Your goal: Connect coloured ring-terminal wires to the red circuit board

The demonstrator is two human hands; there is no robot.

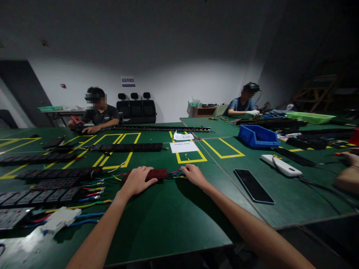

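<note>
A short dark red socket strip (157, 173) lies on the green table in front of me, with coloured wires (175, 173) coming out of its right end. My left hand (138, 180) is laid over the left part of the strip and grips it, fingers on the far side and thumb along the near edge. With thumb and fingers closed, my right hand (193, 175) pinches those wires near their tips. A green-and-yellow wire (117, 178) shows beside the strip's left end. The part of the strip under my left palm is hidden.
Black socket strips (42, 196) with loose wire ends lie to the left, beside a white connector (60, 220). To the right are a phone (254, 186), a white power bank (280, 165) and a blue bin (258, 136). Paper labels (183, 147) lie ahead; two co-workers sit across the table.
</note>
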